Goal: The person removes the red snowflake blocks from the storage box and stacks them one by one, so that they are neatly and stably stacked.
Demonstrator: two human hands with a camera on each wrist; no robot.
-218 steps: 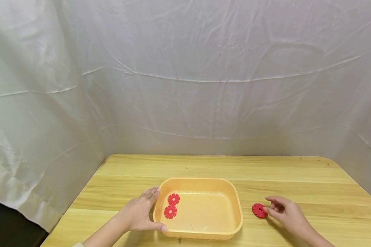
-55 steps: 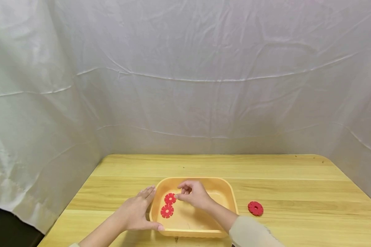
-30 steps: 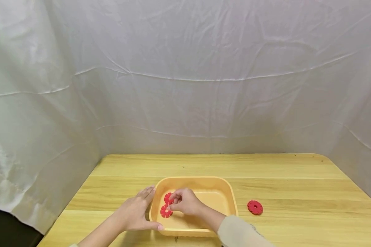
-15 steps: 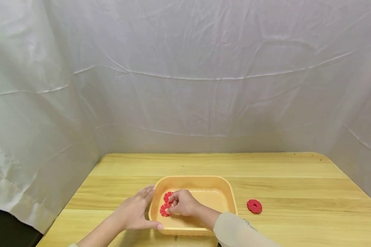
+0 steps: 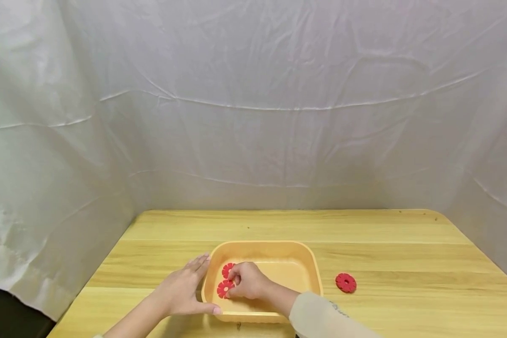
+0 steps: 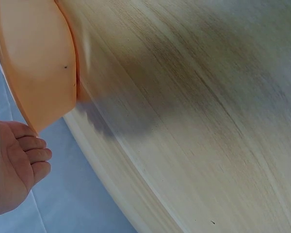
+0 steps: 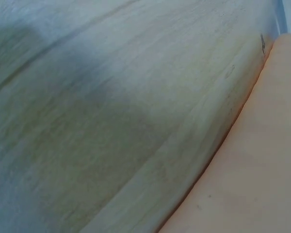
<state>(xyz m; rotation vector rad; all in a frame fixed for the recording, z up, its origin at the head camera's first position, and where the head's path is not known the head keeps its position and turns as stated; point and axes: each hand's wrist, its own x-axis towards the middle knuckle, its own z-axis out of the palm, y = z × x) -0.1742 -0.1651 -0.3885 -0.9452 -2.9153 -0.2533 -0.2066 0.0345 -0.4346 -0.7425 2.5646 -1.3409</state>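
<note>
A shallow yellow-orange plastic tray (image 5: 287, 274) sits near the table's front. My left hand (image 5: 181, 288) holds its front left corner, fingers along the left side and thumb at the front rim. Inside, at the left, lie two red notched flower-shaped discs: a farther disc (image 5: 227, 269) and a nearer disc (image 5: 224, 288). My right hand (image 5: 250, 281) reaches into the tray, and its thumb and fingers pinch the nearer disc's right edge, partly hiding both discs. In the left wrist view, the left hand (image 6: 22, 160) shows curled fingers against the tray.
Right of the tray, what looks like a small stack of red discs (image 5: 346, 283) lies on the wooden table (image 5: 388, 234). Pale cloth (image 5: 279, 141) hangs behind the table and at its sides. The right wrist view shows only tabletop and the tray's outer wall (image 7: 252, 160).
My right hand, earlier beside the discs on the table, has moved into the tray, then left and nearer to the discs there. My left hand stays on the tray's corner.
</note>
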